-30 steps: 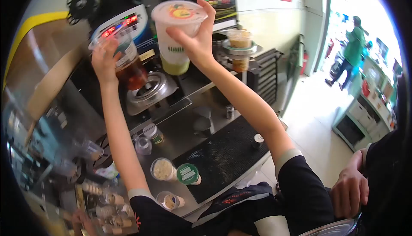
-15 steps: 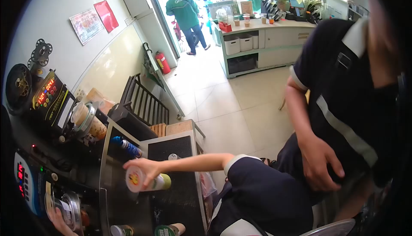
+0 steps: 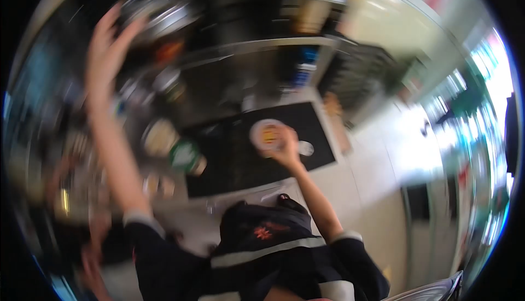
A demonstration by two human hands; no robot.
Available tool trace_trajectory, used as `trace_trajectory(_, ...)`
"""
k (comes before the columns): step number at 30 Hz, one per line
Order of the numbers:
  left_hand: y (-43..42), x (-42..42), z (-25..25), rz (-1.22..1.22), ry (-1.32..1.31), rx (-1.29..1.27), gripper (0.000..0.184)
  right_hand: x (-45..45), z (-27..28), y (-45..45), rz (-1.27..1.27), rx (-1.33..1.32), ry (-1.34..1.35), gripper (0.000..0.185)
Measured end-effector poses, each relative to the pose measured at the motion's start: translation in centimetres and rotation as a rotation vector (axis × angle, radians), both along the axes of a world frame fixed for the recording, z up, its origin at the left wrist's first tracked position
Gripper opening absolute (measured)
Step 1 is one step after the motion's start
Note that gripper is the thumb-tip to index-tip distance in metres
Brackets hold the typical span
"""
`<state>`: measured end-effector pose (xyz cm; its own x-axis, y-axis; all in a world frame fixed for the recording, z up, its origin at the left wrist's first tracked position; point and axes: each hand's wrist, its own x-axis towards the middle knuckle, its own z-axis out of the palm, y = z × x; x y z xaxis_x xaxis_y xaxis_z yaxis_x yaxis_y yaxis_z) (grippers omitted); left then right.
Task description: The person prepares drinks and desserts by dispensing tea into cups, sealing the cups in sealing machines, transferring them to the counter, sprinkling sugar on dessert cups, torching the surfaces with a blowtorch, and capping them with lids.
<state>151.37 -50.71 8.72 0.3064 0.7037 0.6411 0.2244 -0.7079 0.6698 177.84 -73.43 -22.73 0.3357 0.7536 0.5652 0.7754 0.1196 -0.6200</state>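
Observation:
My right hand (image 3: 285,147) is closed around a sealed cup (image 3: 268,134), whose pale film lid with an orange-yellow print faces up. It is over the black mat (image 3: 240,164), and a small white round lid or cup top (image 3: 305,148) lies just right of it. My left hand (image 3: 109,44) is raised at the upper left with fingers apart, beside a shiny round metal part (image 3: 169,19) of a machine. Blur hides whether the fingertips touch that metal. A cup with a green round end (image 3: 185,155) lies left of the mat, next to a pale cup (image 3: 160,136).
A blue-and-white can (image 3: 304,68) stands behind the mat. Farther back is a blurred cup of brown drink (image 3: 313,16) in a machine. A dark slatted rack (image 3: 358,66) stands right of the worktop. Another person's hand (image 3: 93,268) shows at the lower left.
My view has swung left and down onto the worktop, blurring the scene. The sealed cup stays in my right hand, now upright over the mat. More of my left arm shows.

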Motion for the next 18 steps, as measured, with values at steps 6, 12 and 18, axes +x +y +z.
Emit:
trace_trajectory(6, -17.4, 3.5, -4.4, -0.296, -0.264, -0.108, 0.023, 3.5, -1.4, -1.2, 0.286, -0.074, 0.097, 0.067)
trace_trajectory(12, -26.9, 7.6, -16.5, -0.051, -0.191, -0.270, 0.015, 4.2, -1.7, 0.2, 0.500, -0.206, 0.066, 0.071)
trace_trajectory(18, -38.1, 6.7, -24.7, 0.205, -0.695, -0.818, 0.020, 1.2, 0.2, -4.1, 0.412, 0.027, -0.104, 0.069)
